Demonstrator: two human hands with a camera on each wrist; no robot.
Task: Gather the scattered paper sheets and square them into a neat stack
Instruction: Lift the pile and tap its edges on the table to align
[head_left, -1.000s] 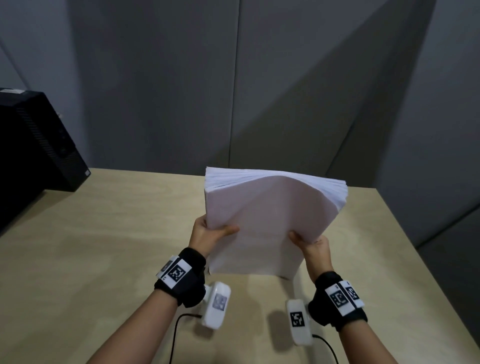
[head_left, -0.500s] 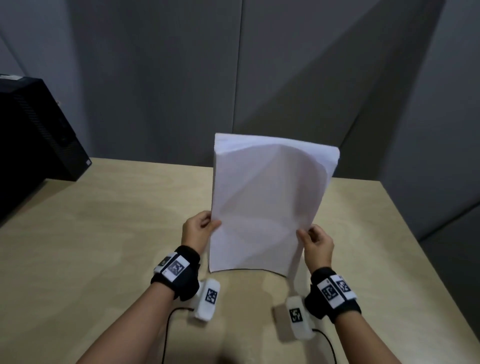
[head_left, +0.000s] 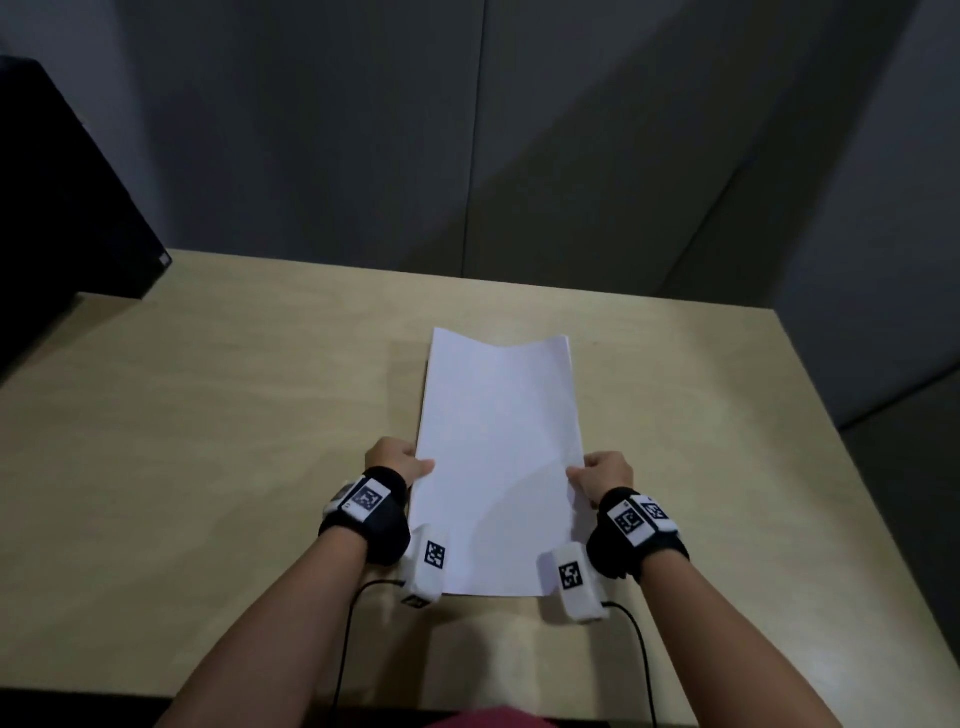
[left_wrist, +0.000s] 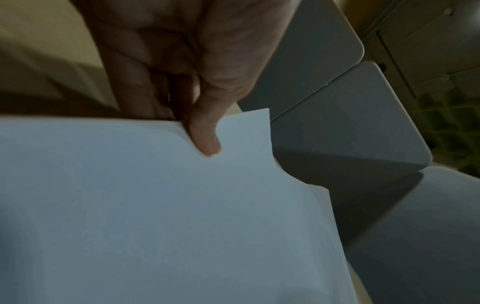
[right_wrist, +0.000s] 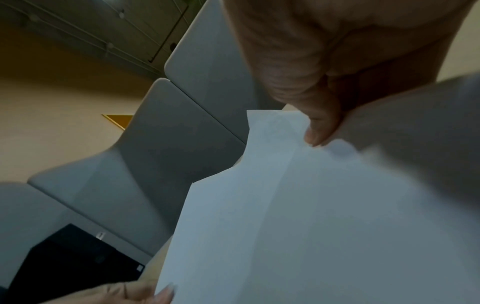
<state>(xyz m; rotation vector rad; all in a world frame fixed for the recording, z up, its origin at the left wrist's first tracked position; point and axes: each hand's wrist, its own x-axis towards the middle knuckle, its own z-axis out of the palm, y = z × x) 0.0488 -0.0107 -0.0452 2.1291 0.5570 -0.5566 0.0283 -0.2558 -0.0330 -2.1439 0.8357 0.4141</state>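
A stack of white paper sheets (head_left: 498, 457) stretches away from me over the wooden table (head_left: 208, 415), its far edge sagging in the middle. My left hand (head_left: 397, 460) grips the stack's left edge, thumb on top. My right hand (head_left: 602, 470) grips the right edge the same way. In the left wrist view the left hand's thumb (left_wrist: 205, 142) presses on the paper stack (left_wrist: 155, 216), with the fingers curled beneath. The right wrist view shows the right hand's thumb (right_wrist: 319, 127) pinching the paper stack (right_wrist: 311, 216). I cannot tell whether the stack touches the table.
A black box-shaped device (head_left: 62, 208) stands at the table's far left corner. Grey partition panels (head_left: 467, 130) close off the back. The table's right edge (head_left: 852, 441) drops off to dark floor. Black cables (head_left: 348, 639) run from my wrist cameras toward me.
The stack stood nearly upright between my hands half a second ago. Now it is tipped forward and lowered, lying along the table, with both hands still on its side edges.
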